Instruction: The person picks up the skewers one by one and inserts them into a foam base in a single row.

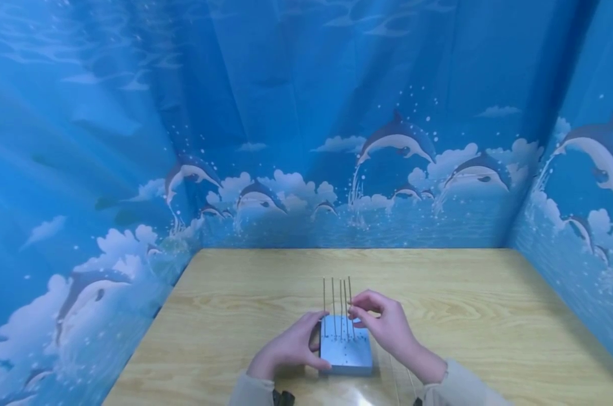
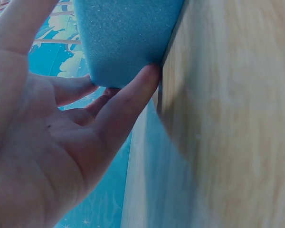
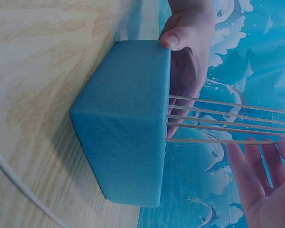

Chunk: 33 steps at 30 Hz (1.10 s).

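Note:
A blue foam block (image 1: 349, 355) sits on the table with several thin wooden sticks (image 1: 334, 304) standing upright in its top. Small dark holes dot that top face around them. My left hand (image 1: 292, 345) grips the block's left side, thumb at the near corner and fingers toward the far one. Up close in the left wrist view, a fingertip presses low on the foam (image 2: 128, 42), right by the tabletop. My right hand (image 1: 384, 322) pinches the rightmost stick (image 3: 199, 140) between thumb and fingers, above the block. The foot of that stick meets the foam face in the right wrist view.
Wood-grain tabletop (image 1: 468, 304) stretches around the block. A thin pale cord (image 3: 19, 177) curves over the table in the right wrist view. Blue dolphin-print curtains (image 1: 296, 141) hang behind the table and along both sides.

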### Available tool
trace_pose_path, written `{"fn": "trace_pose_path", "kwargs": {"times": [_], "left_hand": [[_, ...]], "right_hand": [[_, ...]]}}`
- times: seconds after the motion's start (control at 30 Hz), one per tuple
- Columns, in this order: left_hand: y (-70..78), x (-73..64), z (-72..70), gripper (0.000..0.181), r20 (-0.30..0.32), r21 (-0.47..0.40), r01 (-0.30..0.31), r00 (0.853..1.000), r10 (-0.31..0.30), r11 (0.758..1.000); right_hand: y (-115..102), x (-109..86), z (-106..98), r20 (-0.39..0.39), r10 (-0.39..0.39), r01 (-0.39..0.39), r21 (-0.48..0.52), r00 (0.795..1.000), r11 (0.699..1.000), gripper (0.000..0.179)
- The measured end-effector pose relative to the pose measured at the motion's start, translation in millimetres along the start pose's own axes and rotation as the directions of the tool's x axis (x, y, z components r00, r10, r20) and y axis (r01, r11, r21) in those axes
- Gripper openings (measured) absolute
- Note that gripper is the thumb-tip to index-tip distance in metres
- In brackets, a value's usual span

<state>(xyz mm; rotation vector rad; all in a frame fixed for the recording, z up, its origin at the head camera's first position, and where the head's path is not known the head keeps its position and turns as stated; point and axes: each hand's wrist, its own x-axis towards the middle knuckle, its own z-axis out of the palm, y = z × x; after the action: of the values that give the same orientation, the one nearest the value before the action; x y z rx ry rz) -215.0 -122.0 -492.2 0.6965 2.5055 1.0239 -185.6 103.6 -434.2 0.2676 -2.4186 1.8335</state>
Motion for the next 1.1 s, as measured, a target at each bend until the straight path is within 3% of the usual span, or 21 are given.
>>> {"fn": "trace_pose_path", "kwargs": {"times": [0.23,0.67,1.1], "left_hand": [[-1.5,-2.4,0.0,0.115,-0.006,0.011,-0.035,0.999,0.035,0.999],[1.3,-3.0,-1.6,0.114,-0.015,0.013,-0.041,0.999,0.041,0.999],[0.8,-3.1,-0.3,0.114,-0.025,0.042,-0.057,0.998,0.058,0.997]], "right_hand": [[1.1,-1.3,0.3,0.002,-0.005,0.005,-0.002,1.000,1.000,0.016],[1.8,-2.8,2.0,0.002,-0.028,0.028,-0.036,1.000,0.999,0.015],[-1.2,-4.3,1.9,-0.017,0.021,-0.021,-0.006,1.000,1.000,0.013]]}}
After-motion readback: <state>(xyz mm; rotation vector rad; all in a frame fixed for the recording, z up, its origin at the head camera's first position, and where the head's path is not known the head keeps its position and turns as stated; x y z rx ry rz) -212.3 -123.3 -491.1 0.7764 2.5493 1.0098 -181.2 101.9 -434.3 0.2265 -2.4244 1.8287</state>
